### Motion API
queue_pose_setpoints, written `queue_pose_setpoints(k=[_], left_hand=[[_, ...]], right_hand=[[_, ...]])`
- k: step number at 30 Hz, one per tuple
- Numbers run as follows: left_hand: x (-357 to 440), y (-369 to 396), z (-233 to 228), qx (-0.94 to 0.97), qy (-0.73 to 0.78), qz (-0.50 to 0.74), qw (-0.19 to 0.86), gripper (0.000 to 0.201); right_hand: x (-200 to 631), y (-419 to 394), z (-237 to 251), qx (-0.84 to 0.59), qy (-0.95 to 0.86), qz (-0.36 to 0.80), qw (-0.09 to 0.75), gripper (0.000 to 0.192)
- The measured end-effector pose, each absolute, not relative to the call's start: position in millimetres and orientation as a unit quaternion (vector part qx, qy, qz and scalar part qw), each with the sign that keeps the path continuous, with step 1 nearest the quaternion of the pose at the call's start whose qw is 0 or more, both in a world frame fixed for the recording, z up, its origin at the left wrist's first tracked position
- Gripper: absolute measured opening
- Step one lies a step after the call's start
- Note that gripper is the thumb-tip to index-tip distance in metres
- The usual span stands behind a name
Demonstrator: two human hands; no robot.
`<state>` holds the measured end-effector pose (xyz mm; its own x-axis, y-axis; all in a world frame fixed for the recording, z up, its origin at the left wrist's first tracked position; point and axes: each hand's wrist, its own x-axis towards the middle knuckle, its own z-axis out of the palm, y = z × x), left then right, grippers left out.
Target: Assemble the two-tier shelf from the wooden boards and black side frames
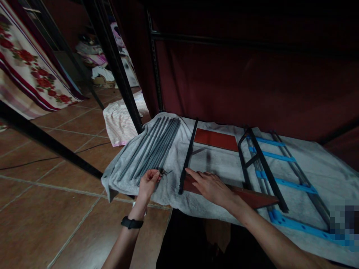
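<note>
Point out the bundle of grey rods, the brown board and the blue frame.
grey rods [153,147]: head view, middle of the bundle.
brown board [252,198]: head view, bare stretch beyond the right hand.
blue frame [291,224]: head view, near rail.

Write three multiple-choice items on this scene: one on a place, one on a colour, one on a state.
1. Where do the grey rods lie?
A. on the white cloth
B. on the floor tiles
C. in a box

2. What colour are the rungs of the frame at right?
A. yellow
B. blue
C. green

3. What is the right hand doing?
A. hanging in the air
B. gripping a rod
C. resting flat on a brown board

Key: 1 A, the rods lie side by side on the cloth. 2 B, the crossbars are blue. 3 C, the palm lies on the board's end.
</note>
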<state>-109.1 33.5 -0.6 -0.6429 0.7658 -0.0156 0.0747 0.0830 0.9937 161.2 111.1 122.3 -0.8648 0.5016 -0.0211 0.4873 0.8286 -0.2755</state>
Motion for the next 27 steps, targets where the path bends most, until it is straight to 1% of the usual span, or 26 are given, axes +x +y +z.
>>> queue_pose_setpoints(k=[3, 6, 8, 9, 13, 15, 17, 19, 22, 24, 26, 27], left_hand=[[-96.2, 25.2, -14.2, 0.308, 0.672, 0.588, 0.328, 0.036], [-76.1, 25.4, -24.1, 0.373, 0.693, 0.535, 0.309, 0.025], [-65.7, 28.3, -25.0, 0.427, 0.724, 0.477, 0.256, 0.022], [-62.9, 29.9, -23.6, 0.45, 0.74, 0.447, 0.224, 0.023], [-70.0, 35.5, -10.8, 0.52, 0.788, 0.32, 0.082, 0.037], [-79.8, 38.5, -4.4, 0.554, 0.797, 0.241, 0.022, 0.041], [-88.2, 42.9, 0.3, 0.588, 0.791, 0.171, -0.006, 0.04], [-92.6, 48.3, 3.9, 0.615, 0.778, 0.128, -0.011, 0.037], [-92.4, 54.7, 11.3, 0.635, 0.764, 0.108, -0.005, 0.034], [-90.3, 55.2, 18.4, 0.635, 0.763, 0.121, -0.004, 0.032], [-87.8, 52.3, 26.4, 0.619, 0.767, 0.17, 0.002, 0.028], [-86.2, 49.9, 30.2, 0.604, 0.767, 0.215, 0.019, 0.025]], right_hand=[[161.3, 111.2, 121.8, -0.258, -0.956, 0.14, 0.028, 0.055], [161.3, 111.4, 121.4, -0.257, -0.956, 0.137, 0.029, 0.055], [161.5, 111.4, 121.5, -0.255, -0.958, 0.131, 0.029, 0.055], [161.6, 111.3, 121.5, -0.254, -0.958, 0.129, 0.028, 0.055], [162.5, 111.4, 120.7, -0.254, -0.959, 0.123, 0.027, 0.054], [162.8, 111.7, 119.8, -0.255, -0.959, 0.12, 0.028, 0.053], [162.7, 112.0, 119.2, -0.257, -0.959, 0.118, 0.028, 0.053], [162.6, 112.2, 119.4, -0.258, -0.959, 0.117, 0.03, 0.053], [162.8, 112.5, 119.9, -0.252, -0.96, 0.117, 0.033, 0.053], [163.5, 112.8, 119.3, -0.248, -0.961, 0.118, 0.034, 0.053], [164.4, 113.0, 118.0, -0.245, -0.961, 0.119, 0.035, 0.054], [164.7, 113.1, 117.5, -0.245, -0.961, 0.12, 0.037, 0.054]])
